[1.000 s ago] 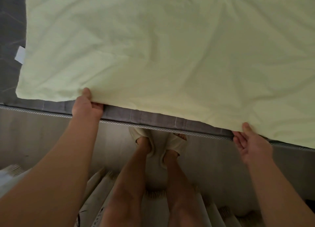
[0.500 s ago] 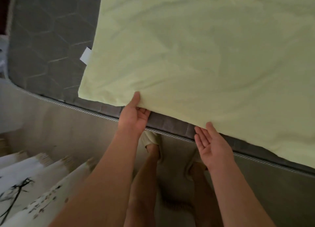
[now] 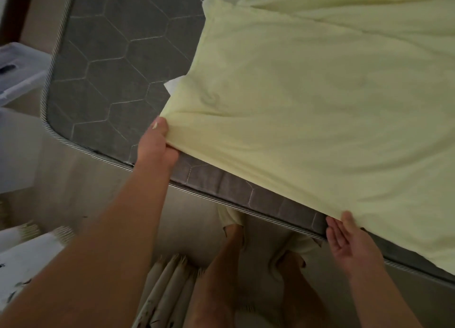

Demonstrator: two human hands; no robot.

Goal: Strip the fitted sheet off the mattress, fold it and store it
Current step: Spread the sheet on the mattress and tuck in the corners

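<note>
The pale yellow-green fitted sheet (image 3: pixel 307 101) lies spread in a folded layer over the right part of the grey quilted mattress (image 3: pixel 105 64). My left hand (image 3: pixel 157 145) pinches the sheet's near-left corner, thumb on top and fingers underneath. Further right along the near edge, my right hand (image 3: pixel 349 241) has its palm up and fingers straight, its thumb lying on the sheet's edge and its fingertips at that edge. A small white label (image 3: pixel 172 85) sticks out from under the sheet's left edge.
The mattress's corded border (image 3: pixel 221 199) runs diagonally in front of me, with its rounded corner at the left. My bare legs and slippers (image 3: pixel 236 219) stand on the floor beside a fringed patterned rug (image 3: pixel 167 288). A translucent plastic storage box (image 3: pixel 17 69) sits at far left.
My left hand has slid to the sheet's near-left corner and pinched it. My right hand has moved right along the near edge, and the view has swung left, showing more bare mattress.
</note>
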